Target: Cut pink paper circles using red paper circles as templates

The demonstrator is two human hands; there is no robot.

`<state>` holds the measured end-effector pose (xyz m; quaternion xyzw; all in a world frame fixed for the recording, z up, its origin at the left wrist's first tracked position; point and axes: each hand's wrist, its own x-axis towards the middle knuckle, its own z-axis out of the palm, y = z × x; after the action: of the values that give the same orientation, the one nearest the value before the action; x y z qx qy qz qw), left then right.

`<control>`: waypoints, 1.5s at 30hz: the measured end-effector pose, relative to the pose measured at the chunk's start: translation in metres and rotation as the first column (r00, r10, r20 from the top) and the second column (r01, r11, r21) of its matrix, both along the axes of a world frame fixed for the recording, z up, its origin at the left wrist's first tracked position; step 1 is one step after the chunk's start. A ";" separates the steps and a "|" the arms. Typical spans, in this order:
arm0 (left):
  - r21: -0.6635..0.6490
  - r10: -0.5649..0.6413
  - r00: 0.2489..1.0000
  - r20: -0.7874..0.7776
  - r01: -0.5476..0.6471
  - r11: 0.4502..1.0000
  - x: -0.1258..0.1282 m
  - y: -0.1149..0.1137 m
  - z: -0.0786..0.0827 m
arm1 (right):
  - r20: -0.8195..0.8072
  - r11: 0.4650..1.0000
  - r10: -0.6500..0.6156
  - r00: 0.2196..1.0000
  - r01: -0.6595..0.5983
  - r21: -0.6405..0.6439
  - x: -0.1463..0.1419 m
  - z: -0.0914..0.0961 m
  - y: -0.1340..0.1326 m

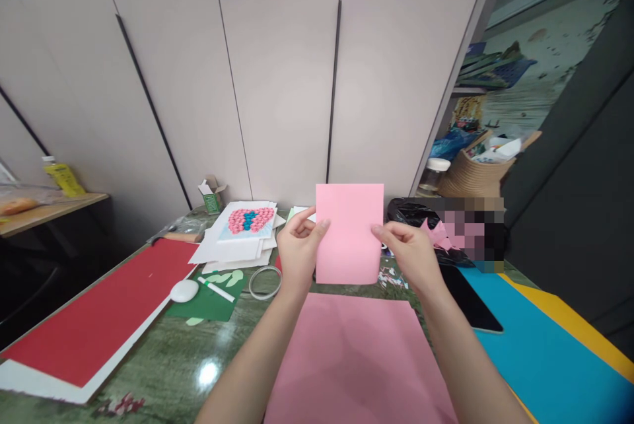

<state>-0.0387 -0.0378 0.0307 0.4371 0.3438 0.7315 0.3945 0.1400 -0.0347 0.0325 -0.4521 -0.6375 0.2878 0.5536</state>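
You hold the pink card upright in the air, apart from the big sheet on the table. Your left hand pinches its left edge, thumb in front, and your right hand pinches its right edge the same way. Your other fingers curl (some tips hide, so I can't tell how they press). If your hands push toward each other, the card could bend, as it looks thin. If you pull too hard, it could rip or slip out. If just one hand lets go, it could flop to the side. If it drops, it might land on the paper bits and pick some up.
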 end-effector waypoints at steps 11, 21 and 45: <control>-0.027 -0.058 0.997 -0.059 0.056 0.998 -0.006 0.007 0.001 | -0.020 0.999 0.005 1.000 -0.006 -0.049 0.002 -0.002 0.004; 0.010 -0.010 0.998 -0.059 0.011 1.000 -0.005 0.009 -0.002 | -0.043 0.985 0.110 0.993 -0.115 -0.126 0.005 0.001 0.005; 0.062 0.022 1.000 0.022 -0.023 0.998 -0.002 0.009 -0.004 | -0.046 0.978 0.143 0.989 -0.149 -0.148 0.008 0.001 0.007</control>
<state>-0.0405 -0.0286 0.0266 0.4375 0.3216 0.7507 0.3763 0.1483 -0.0276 0.0332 -0.4395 -0.6355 0.3830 0.5063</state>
